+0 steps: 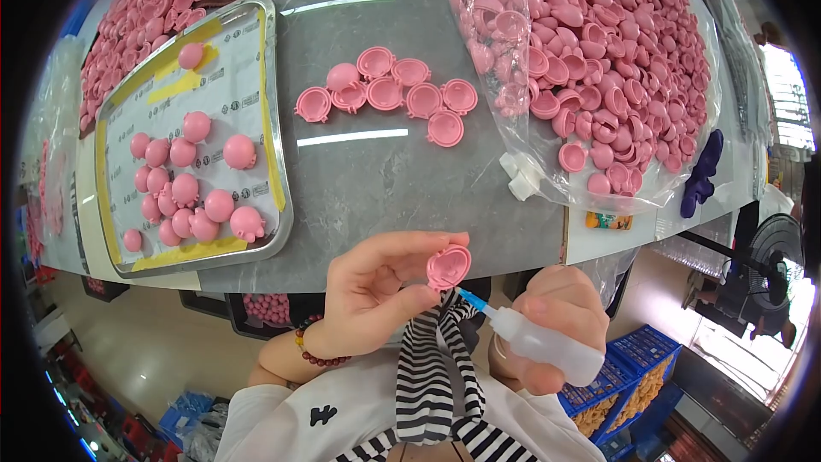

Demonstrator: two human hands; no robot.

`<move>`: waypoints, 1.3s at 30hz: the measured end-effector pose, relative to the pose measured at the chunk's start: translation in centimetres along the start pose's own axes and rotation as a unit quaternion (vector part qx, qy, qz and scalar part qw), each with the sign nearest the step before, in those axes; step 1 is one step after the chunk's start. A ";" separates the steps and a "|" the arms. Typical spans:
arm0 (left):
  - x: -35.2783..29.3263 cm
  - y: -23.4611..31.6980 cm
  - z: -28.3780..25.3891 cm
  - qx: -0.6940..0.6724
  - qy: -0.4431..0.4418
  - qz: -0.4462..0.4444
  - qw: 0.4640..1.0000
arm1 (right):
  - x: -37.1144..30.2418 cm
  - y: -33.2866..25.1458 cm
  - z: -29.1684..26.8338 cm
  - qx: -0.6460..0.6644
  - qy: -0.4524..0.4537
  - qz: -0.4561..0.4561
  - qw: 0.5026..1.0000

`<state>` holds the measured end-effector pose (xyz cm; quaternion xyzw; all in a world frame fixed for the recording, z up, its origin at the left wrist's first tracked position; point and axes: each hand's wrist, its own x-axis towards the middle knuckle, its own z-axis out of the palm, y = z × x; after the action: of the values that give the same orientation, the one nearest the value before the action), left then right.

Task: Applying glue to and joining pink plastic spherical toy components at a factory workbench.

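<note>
Between the thumb and fingers of my left hand (pixel 363 295) is a pink plastic half-shell (pixel 449 267), its hollow side showing. My right hand (pixel 560 316) grips a translucent white squeeze bottle (pixel 547 346). The bottle's blue needle tip (pixel 472 299) points at the lower rim of the half-shell; whether it touches I cannot tell. On the grey table beyond my hands lies a loose cluster of pink half-shells (pixel 385 93), most with the hollow side up and one showing its round side.
To the left stands a metal tray (pixel 285 180) with several closed pink balls (pixel 182 152). A large plastic bag of pink half-shells (pixel 599 60) lies at the right, a white plastic piece (pixel 521 175) beside it. A dark purple object (pixel 703 175) and a fan (pixel 774 265) are further right.
</note>
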<state>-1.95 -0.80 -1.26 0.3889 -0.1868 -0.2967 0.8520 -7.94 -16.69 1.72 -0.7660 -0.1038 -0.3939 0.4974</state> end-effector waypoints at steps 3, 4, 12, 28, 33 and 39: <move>-0.1 -0.1 -0.1 0.003 -0.001 0.000 1.000 | 0.0 -0.2 -0.1 0.006 -0.010 0.050 0.999; 0.0 -0.1 -0.1 0.004 0.000 0.000 1.000 | 0.0 -0.2 -0.1 0.007 -0.010 0.051 0.999; 0.2 0.0 0.1 0.012 -0.009 0.003 1.000 | 0.0 -0.2 0.4 -0.044 0.031 0.022 0.998; 0.3 0.9 0.5 0.197 0.046 0.050 0.978 | 0.3 -0.3 0.9 -0.097 0.028 0.040 0.994; 0.5 1.3 0.7 0.366 0.070 0.103 0.922 | -1.0 0.8 0.0 -0.018 0.075 -0.012 0.997; 0.2 0.6 -0.9 -0.046 -0.008 0.018 0.999 | 0.3 4.7 -7.8 -0.293 0.340 0.097 0.888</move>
<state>-1.13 -0.14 -1.33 0.3435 -0.1863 -0.2924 0.8728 -9.10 -25.57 0.25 -0.7023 0.2671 -0.5923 0.2907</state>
